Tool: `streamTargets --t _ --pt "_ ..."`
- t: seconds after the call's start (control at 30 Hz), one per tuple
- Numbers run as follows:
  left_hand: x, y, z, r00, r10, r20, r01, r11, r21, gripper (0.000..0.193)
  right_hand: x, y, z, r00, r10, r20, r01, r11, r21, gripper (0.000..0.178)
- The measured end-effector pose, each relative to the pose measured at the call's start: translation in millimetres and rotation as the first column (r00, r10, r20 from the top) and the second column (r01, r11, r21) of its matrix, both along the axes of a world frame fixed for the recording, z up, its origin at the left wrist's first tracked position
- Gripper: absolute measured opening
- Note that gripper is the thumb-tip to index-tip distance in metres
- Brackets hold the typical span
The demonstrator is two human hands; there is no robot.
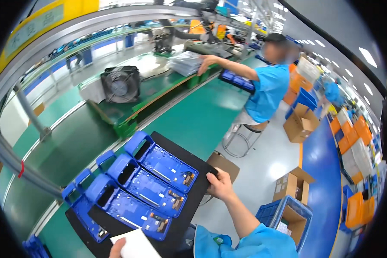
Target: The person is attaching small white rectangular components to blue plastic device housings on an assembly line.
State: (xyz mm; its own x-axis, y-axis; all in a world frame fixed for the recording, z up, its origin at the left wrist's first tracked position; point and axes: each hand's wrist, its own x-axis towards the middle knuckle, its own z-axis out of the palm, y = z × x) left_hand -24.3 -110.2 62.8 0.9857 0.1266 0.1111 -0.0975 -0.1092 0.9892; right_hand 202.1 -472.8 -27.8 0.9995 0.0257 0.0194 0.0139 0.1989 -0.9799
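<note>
The bottom edge cuts off most of my left hand (117,249) and part of the card (138,246) it grips — how its other fingers sit, I can't see. Under the tray (201,185), some fingers of my right hand (220,184) are hidden. The leftmost housing (84,215) is partly covered, and the co-worker's head (276,49) is blurred.
</note>
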Motion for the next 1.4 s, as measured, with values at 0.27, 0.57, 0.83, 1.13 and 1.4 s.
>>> streamTargets --t 0.27,0.57,0.83,1.13,1.4 --pt "89.7 -88.9 -27.3 0.97 -0.194 0.145 0.239 0.868 -0.434 0.099 56.3 -44.9 2.2 0.931 -0.314 -0.186 0.346 0.921 0.176 0.017" --pt "154.9 -158.1 -46.9 0.928 -0.331 0.173 0.348 0.601 -0.719 0.096 -85.2 18.3 -26.9 0.708 0.564 -0.426 -0.608 0.793 0.039 0.04" --pt "105.6 -96.1 -28.1 0.951 -0.273 0.144 0.305 0.903 -0.303 0.109 -31.1 39.2 -11.7 0.897 0.036 -0.441 0.153 0.91 0.385 0.035" --pt "12.9 55.5 -16.8 0.939 0.339 0.06 -0.338 0.941 -0.022 0.105 82.6 -94.6 -46.7 0.729 -0.661 -0.179 0.683 0.719 0.126 0.036" --pt "71.4 120.5 -3.9 0.947 0.254 0.197 -0.299 0.921 0.251 0.083 220.8 -275.2 -68.3 0.638 -0.532 0.557 0.769 0.471 -0.431 0.054"
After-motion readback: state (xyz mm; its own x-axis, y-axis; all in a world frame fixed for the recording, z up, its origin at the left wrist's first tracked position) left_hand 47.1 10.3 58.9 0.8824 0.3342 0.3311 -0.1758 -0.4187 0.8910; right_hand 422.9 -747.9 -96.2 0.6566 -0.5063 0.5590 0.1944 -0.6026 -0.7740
